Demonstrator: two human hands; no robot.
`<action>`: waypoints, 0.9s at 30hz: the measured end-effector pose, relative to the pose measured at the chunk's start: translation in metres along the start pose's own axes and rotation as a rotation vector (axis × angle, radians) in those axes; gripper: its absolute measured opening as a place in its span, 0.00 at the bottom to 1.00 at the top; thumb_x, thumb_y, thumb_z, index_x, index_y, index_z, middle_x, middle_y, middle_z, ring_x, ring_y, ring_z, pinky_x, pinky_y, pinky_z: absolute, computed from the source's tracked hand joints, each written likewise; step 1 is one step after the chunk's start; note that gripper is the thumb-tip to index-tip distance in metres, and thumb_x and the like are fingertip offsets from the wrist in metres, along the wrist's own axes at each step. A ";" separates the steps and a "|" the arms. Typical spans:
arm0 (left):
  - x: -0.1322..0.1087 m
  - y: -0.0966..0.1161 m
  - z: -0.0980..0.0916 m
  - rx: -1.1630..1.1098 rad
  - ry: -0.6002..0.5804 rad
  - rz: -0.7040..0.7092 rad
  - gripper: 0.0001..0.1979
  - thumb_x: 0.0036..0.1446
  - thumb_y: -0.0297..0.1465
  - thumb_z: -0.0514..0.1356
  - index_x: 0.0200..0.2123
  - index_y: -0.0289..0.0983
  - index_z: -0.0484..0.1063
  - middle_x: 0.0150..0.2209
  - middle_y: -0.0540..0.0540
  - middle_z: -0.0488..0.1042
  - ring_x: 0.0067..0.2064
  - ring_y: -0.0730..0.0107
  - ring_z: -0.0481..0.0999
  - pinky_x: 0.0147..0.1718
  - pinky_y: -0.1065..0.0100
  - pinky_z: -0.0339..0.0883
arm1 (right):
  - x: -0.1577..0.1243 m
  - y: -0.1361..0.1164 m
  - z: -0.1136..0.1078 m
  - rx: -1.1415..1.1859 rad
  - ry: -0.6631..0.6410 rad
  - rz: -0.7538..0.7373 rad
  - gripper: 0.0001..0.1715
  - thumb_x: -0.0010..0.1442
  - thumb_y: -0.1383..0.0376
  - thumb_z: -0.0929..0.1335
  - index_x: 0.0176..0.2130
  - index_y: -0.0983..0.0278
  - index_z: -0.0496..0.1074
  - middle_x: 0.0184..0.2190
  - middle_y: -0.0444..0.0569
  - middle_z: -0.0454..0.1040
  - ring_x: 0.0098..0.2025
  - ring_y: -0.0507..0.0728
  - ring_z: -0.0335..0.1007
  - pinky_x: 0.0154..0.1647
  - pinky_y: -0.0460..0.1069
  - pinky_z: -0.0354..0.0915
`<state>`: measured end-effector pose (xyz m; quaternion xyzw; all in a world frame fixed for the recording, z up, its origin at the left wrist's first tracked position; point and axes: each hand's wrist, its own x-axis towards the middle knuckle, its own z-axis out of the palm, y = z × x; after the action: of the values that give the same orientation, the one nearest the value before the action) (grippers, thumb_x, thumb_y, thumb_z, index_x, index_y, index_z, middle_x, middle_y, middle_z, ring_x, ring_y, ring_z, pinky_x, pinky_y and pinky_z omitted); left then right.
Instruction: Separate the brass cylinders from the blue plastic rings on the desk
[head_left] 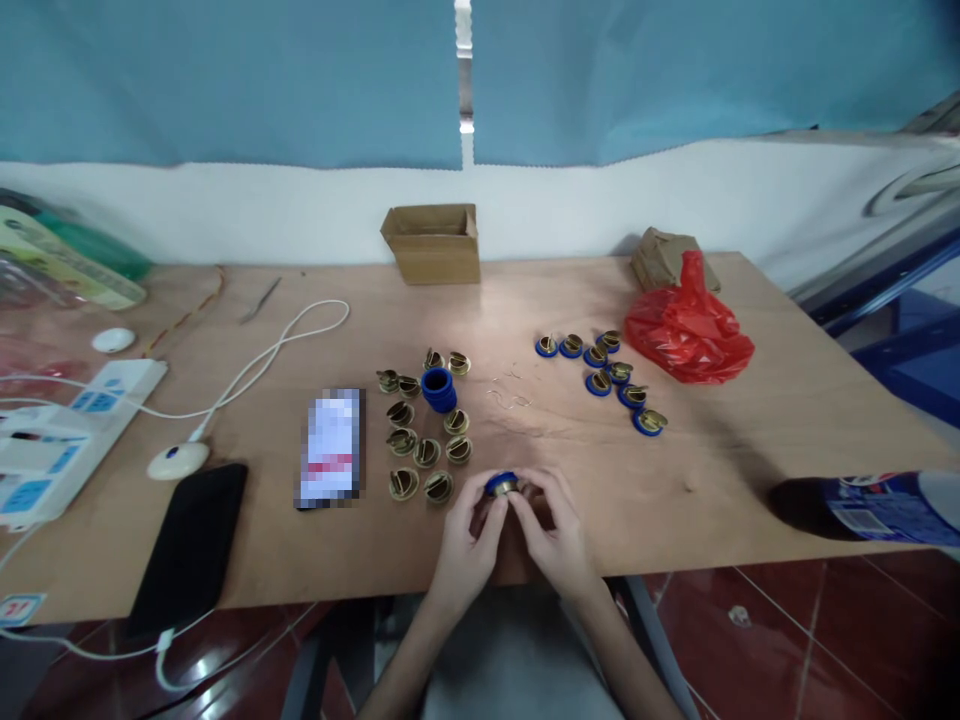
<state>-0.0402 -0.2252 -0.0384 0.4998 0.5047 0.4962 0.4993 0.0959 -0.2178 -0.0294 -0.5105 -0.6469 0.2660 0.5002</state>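
Observation:
Near the table's front edge, my left hand (472, 530) and my right hand (551, 525) are closed on one brass piece with a blue ring (502, 484), thumbs on its near side. Several brass pieces without blue rings (427, 453) lie left of centre, beyond my left hand. Among them stands a stack of blue rings (439, 390). Farther right lie several brass pieces seated in blue rings (599, 382). Thin curved wires (510, 402) rest between the two groups.
On the wooden table (705, 520) are a phone with a lit screen (330, 447), a black phone (191, 540), a power strip (82, 430), white cables, an open cardboard box (437, 250), a red plastic bag (686, 335) and a dark bottle (862, 507) lying right.

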 end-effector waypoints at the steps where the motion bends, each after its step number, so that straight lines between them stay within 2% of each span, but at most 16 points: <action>1: 0.000 -0.003 0.000 0.010 0.002 0.008 0.11 0.66 0.35 0.57 0.49 0.39 0.72 0.47 0.43 0.78 0.51 0.63 0.79 0.51 0.64 0.73 | -0.001 0.000 0.001 -0.008 -0.002 -0.010 0.11 0.67 0.70 0.67 0.49 0.59 0.73 0.43 0.50 0.74 0.43 0.57 0.75 0.45 0.50 0.74; 9: 0.001 -0.010 -0.006 0.056 0.011 0.023 0.09 0.67 0.34 0.57 0.48 0.39 0.71 0.46 0.43 0.78 0.49 0.63 0.78 0.50 0.64 0.72 | -0.002 0.005 0.006 -0.081 -0.057 -0.083 0.14 0.67 0.73 0.66 0.50 0.59 0.71 0.44 0.51 0.75 0.46 0.58 0.75 0.50 0.52 0.73; 20: 0.001 -0.009 -0.008 0.147 -0.038 0.048 0.10 0.66 0.32 0.56 0.49 0.39 0.72 0.47 0.42 0.78 0.50 0.60 0.78 0.52 0.60 0.70 | -0.001 0.011 0.005 -0.092 -0.182 -0.017 0.13 0.64 0.75 0.62 0.45 0.59 0.65 0.39 0.49 0.69 0.43 0.58 0.68 0.45 0.53 0.71; 25: 0.001 -0.010 -0.008 0.099 -0.030 0.036 0.09 0.67 0.34 0.56 0.48 0.39 0.71 0.46 0.43 0.77 0.48 0.63 0.78 0.50 0.62 0.72 | 0.001 0.010 0.003 -0.085 -0.210 0.015 0.11 0.67 0.72 0.62 0.48 0.60 0.63 0.46 0.53 0.67 0.50 0.60 0.67 0.52 0.56 0.69; 27: 0.000 -0.012 -0.007 0.073 -0.013 0.049 0.10 0.68 0.34 0.56 0.50 0.40 0.70 0.48 0.43 0.76 0.51 0.62 0.77 0.52 0.61 0.71 | 0.002 0.009 0.003 -0.078 -0.233 0.014 0.10 0.66 0.73 0.62 0.46 0.60 0.63 0.46 0.53 0.67 0.51 0.60 0.67 0.53 0.56 0.69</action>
<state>-0.0471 -0.2251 -0.0500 0.5330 0.5068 0.4862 0.4719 0.0967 -0.2127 -0.0374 -0.4997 -0.7070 0.3016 0.3993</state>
